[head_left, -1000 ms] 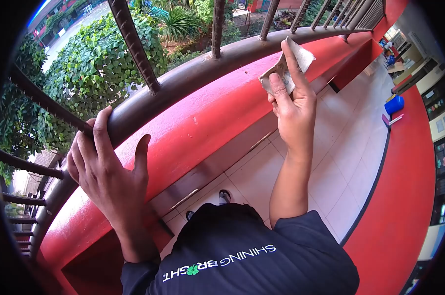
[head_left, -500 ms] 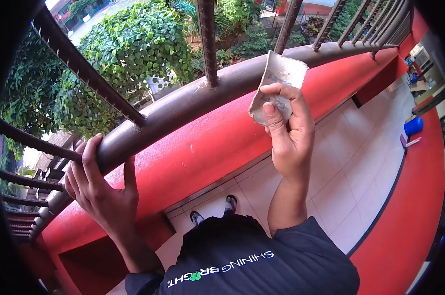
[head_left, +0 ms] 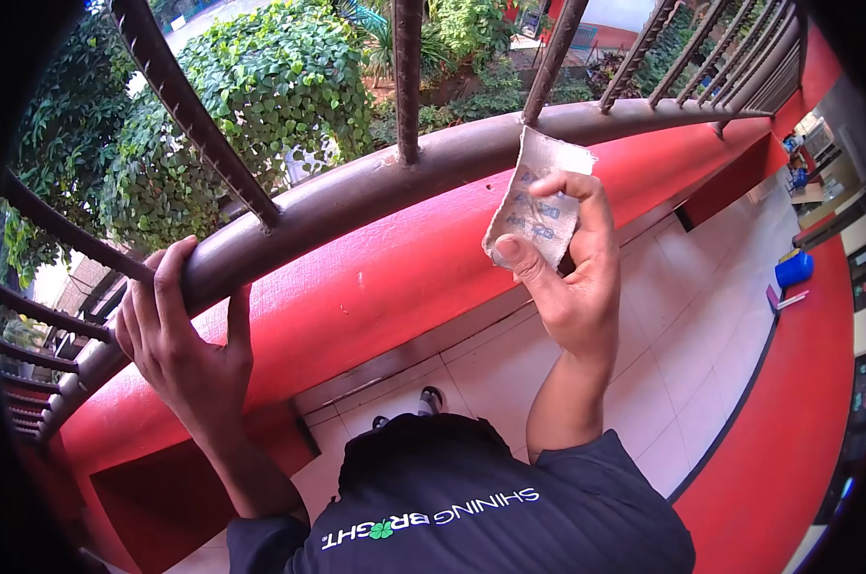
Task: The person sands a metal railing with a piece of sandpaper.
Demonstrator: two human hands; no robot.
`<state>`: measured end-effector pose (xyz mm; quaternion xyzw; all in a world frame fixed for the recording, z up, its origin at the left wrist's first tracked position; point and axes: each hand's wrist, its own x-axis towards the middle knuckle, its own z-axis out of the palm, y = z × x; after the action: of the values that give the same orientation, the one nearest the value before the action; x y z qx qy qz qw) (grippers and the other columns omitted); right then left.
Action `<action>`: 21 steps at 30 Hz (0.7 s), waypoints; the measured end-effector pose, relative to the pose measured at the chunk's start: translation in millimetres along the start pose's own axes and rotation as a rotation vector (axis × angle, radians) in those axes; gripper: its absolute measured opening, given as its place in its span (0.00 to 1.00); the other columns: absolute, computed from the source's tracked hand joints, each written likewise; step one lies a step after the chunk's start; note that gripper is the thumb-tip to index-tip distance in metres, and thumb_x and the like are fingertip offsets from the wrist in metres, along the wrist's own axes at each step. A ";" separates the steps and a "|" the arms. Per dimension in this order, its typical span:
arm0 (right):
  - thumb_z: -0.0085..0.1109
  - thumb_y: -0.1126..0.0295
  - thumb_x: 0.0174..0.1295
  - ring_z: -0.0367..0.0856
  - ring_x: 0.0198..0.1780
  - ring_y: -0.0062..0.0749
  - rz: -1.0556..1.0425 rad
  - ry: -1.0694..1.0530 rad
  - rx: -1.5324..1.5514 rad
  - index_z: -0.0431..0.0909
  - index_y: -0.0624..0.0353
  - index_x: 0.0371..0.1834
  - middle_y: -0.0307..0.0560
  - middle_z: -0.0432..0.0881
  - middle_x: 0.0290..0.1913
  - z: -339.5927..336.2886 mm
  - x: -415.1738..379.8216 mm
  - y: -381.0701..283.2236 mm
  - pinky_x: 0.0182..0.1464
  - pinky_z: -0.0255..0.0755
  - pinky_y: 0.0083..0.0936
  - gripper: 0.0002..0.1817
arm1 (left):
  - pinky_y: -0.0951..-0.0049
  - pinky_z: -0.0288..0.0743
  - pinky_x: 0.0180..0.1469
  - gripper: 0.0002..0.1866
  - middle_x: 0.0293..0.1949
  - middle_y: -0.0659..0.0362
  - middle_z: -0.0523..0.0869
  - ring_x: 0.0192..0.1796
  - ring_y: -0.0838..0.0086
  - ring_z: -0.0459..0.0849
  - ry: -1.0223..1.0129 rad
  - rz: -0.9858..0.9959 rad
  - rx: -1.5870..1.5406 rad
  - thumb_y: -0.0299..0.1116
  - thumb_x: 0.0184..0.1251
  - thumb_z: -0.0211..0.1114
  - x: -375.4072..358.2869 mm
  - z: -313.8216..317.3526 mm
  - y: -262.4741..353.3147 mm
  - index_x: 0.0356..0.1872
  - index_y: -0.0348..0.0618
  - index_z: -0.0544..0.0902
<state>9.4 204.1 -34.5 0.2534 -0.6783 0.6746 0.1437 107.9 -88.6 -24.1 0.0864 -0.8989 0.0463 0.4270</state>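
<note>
Holding sheet (head_left: 529, 212) up in R hand (head_left: 586, 297), L hand (head_left: 186, 359) on rail (head_left: 342, 187)

R hand pinches the sheet b/w thumb & bent fingers; thumb's at the lower L corner, index lies across the upper part. Sheet is beige w/ blue-grey print facing the cam, slightly curved, edges rough. It's raised in front of the rail in view, over the red ledge (head_left: 376, 258); can't tell if it touches either.

L hand is hooked round the dark rail, fingers over the far side, thumb apart on the near side. Ridged bars (head_left: 406, 81) rise from the rail, w/ foliage (head_left: 275, 91) beyond.

Person wears a dark shirt (head_left: 510, 521) w/ white lettering & green clover. Below: pale tiled floor (head_left: 634, 344), one shoe (head_left: 434, 397) showing clearly, other mostly hidden. Far R, a blue bin (head_left: 794, 270) sits nr a red strip (head_left: 787, 459).
</note>
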 end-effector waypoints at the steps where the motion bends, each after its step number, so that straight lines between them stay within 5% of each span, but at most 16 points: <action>1: 0.72 0.69 0.71 0.77 0.40 0.17 0.033 -0.022 0.106 0.71 0.60 0.66 0.37 0.81 0.40 6.2 0.5 -5.6 0.44 0.75 0.20 0.25 | 0.52 0.66 0.70 0.28 0.57 0.54 0.85 0.64 0.55 0.81 -0.017 -0.014 -0.005 0.43 0.59 0.80 -0.3 -0.4 -0.2 0.62 0.53 0.83; 2: 0.69 0.69 0.74 0.82 0.51 0.21 -0.020 -0.096 0.105 0.65 0.60 0.78 0.43 0.85 0.48 8.1 5.2 -2.3 0.55 0.77 0.22 0.33 | 0.52 0.66 0.70 0.28 0.57 0.54 0.85 0.64 0.55 0.81 -0.016 -0.014 -0.009 0.43 0.59 0.80 -0.5 -0.9 -0.6 0.62 0.53 0.83; 5: 0.64 0.67 0.78 0.82 0.52 0.22 0.124 -0.181 0.222 0.64 0.61 0.77 0.47 0.85 0.50 28.2 24.8 -7.7 0.56 0.77 0.23 0.30 | 0.53 0.66 0.71 0.29 0.57 0.54 0.85 0.64 0.55 0.81 -0.007 -0.003 -0.011 0.43 0.59 0.80 -0.3 -1.4 -2.0 0.62 0.54 0.84; 7: 0.60 0.68 0.79 0.85 0.44 0.26 0.069 -0.174 0.039 0.69 0.63 0.76 0.54 0.88 0.47 33.6 27.4 0.0 0.49 0.79 0.27 0.25 | 0.53 0.65 0.71 0.29 0.57 0.55 0.85 0.64 0.55 0.80 0.004 0.024 -0.022 0.44 0.59 0.80 -1.1 -1.2 -4.7 0.63 0.54 0.84; 9: 0.59 0.72 0.78 0.87 0.34 0.42 0.133 -0.117 -0.338 0.77 0.62 0.71 0.63 0.88 0.41 33.8 25.9 -9.2 0.43 0.79 0.32 0.21 | 0.53 0.65 0.72 0.30 0.57 0.55 0.85 0.64 0.55 0.80 -0.001 0.021 -0.026 0.44 0.59 0.80 -1.7 -2.7 -5.0 0.64 0.55 0.84; 10: 0.59 0.75 0.74 0.85 0.31 0.57 -0.057 -0.040 -0.414 0.82 0.60 0.68 0.65 0.86 0.35 36.6 23.0 -0.3 0.39 0.78 0.41 0.20 | 0.53 0.65 0.72 0.30 0.57 0.55 0.85 0.64 0.55 0.80 -0.003 0.025 -0.028 0.45 0.59 0.80 -1.5 -3.5 -5.0 0.64 0.55 0.84; 11: 0.59 0.75 0.74 0.85 0.31 0.57 -0.055 -0.046 -0.421 0.82 0.60 0.68 0.65 0.86 0.35 37.8 24.3 -0.8 0.39 0.78 0.41 0.20 | 0.53 0.65 0.72 0.30 0.57 0.55 0.85 0.64 0.55 0.80 -0.005 0.018 -0.034 0.45 0.59 0.80 -1.4 -3.8 -5.5 0.64 0.55 0.84; 13: 0.56 0.80 0.75 0.74 0.28 0.24 -0.049 -0.093 -0.573 0.81 0.56 0.72 0.53 0.91 0.37 39.1 27.4 -5.4 0.37 0.74 0.25 0.23 | 0.53 0.64 0.72 0.30 0.58 0.55 0.85 0.65 0.55 0.80 -0.013 0.017 -0.023 0.45 0.59 0.79 -1.9 -4.7 -5.4 0.65 0.56 0.84; 19: 0.54 0.83 0.69 0.76 0.23 0.30 -0.052 -0.044 -0.989 0.83 0.52 0.69 0.68 0.80 0.31 67.3 1.7 -43.4 0.37 0.74 0.26 0.27 | 0.52 0.63 0.73 0.34 0.60 0.55 0.83 0.66 0.55 0.79 -0.042 0.014 -0.051 0.46 0.56 0.80 -2.2 -6.6 -6.8 0.66 0.57 0.83; 21: 0.51 0.85 0.73 0.78 0.32 0.21 0.036 -0.046 -0.681 0.81 0.53 0.71 0.55 0.93 0.42 46.8 13.0 -23.1 0.38 0.74 0.25 0.27 | 0.52 0.63 0.73 0.35 0.60 0.55 0.83 0.66 0.54 0.78 -0.051 0.013 -0.072 0.47 0.56 0.80 -2.8 -7.1 -5.7 0.67 0.57 0.82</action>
<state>17.9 156.9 -10.4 0.1943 -0.8719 0.4060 0.1927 116.2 -92.8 -21.7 0.0665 -0.9112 0.0146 0.4064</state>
